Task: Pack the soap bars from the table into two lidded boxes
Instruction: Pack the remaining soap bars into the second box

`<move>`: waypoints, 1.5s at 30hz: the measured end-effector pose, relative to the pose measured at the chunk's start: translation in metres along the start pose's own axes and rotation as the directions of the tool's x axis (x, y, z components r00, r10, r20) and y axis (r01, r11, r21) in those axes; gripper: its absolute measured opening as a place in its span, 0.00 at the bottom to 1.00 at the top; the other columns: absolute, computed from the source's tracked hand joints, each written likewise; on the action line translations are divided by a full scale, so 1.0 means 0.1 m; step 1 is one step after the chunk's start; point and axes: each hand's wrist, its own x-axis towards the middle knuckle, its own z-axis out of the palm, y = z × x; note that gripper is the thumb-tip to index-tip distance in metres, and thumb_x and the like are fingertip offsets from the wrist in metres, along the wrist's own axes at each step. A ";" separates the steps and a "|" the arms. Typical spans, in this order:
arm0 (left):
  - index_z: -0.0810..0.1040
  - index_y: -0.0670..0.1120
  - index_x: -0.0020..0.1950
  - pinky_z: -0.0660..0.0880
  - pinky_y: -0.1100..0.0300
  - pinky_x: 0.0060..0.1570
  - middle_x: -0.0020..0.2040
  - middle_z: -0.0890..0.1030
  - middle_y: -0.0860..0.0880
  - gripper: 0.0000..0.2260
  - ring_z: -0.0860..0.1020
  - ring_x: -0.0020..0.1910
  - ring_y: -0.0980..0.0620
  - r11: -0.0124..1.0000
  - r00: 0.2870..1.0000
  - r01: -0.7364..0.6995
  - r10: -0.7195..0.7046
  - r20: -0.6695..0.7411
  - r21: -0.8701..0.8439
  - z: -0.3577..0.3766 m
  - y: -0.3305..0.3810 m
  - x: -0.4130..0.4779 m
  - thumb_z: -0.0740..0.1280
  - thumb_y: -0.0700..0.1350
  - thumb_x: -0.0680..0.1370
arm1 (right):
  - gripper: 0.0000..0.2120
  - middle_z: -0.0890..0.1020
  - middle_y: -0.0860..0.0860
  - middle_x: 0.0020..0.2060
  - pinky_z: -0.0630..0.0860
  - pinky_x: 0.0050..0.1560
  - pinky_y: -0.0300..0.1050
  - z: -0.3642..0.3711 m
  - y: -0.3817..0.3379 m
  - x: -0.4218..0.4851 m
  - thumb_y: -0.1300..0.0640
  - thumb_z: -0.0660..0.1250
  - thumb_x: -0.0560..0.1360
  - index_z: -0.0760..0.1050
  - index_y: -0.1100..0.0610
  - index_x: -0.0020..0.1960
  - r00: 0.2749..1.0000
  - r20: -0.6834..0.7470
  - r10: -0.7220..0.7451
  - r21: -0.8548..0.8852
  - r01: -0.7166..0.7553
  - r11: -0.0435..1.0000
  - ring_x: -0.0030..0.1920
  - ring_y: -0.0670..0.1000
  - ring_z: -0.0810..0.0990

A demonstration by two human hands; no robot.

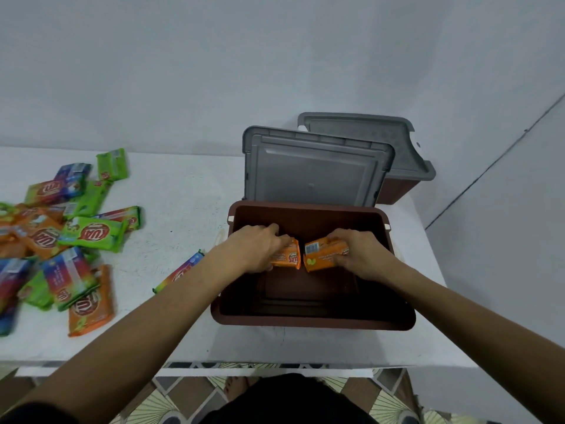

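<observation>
Since the soap bars (61, 240) lie heaped at the worktop's (183, 185) left end, w/ a stray bar (180, 272) nearer, supply stays within reach. Left hand (260, 249) curls round an orange bar (289, 255), right hand (360, 250) round a second orange bar (321, 254), both low inside the open brown box (312, 322), prob. starting a row on its bare floor. Its grey lid (312, 172) stands tipped back, clear of the hands; the 2nd box (394, 188) waits back right.

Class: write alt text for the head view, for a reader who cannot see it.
Left hand and right hand each hold an orange soap bar (left bar, right bar) in an open brown box on a white table. Its grey lid stands behind; loose soap bars lie left, a second lidded box back right.
</observation>
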 end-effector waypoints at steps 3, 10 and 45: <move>0.58 0.51 0.75 0.73 0.50 0.55 0.67 0.69 0.44 0.34 0.73 0.63 0.42 1.000 0.999 0.009 -0.010 0.054 0.018 0.06 0.06 0.07 0.71 0.49 0.74 | 0.19 0.79 0.54 0.58 0.78 0.56 0.50 0.03 -0.01 0.00 0.56 0.69 0.75 0.72 0.51 0.65 1.000 -0.019 -0.007 -0.119 0.005 0.993 0.56 0.54 0.79; 0.60 0.52 0.74 0.75 0.48 0.55 0.64 0.72 0.43 0.37 0.75 0.60 0.41 0.999 0.994 0.039 -0.037 0.107 -0.013 0.10 0.09 0.18 0.76 0.47 0.70 | 0.18 0.79 0.56 0.58 0.75 0.52 0.48 0.09 -0.01 0.06 0.59 0.68 0.74 0.72 0.53 0.63 0.998 -0.009 0.060 -0.136 -0.060 0.989 0.55 0.57 0.79; 0.62 0.54 0.73 0.72 0.54 0.54 0.64 0.72 0.48 0.26 0.73 0.61 0.47 0.979 0.973 0.005 -0.053 -0.226 -0.206 -0.09 0.03 -0.40 0.64 0.58 0.77 | 0.24 0.79 0.51 0.59 0.77 0.54 0.50 -0.13 -0.62 0.04 0.43 0.65 0.75 0.70 0.49 0.69 0.986 -0.086 -0.146 -0.295 0.115 0.949 0.58 0.53 0.79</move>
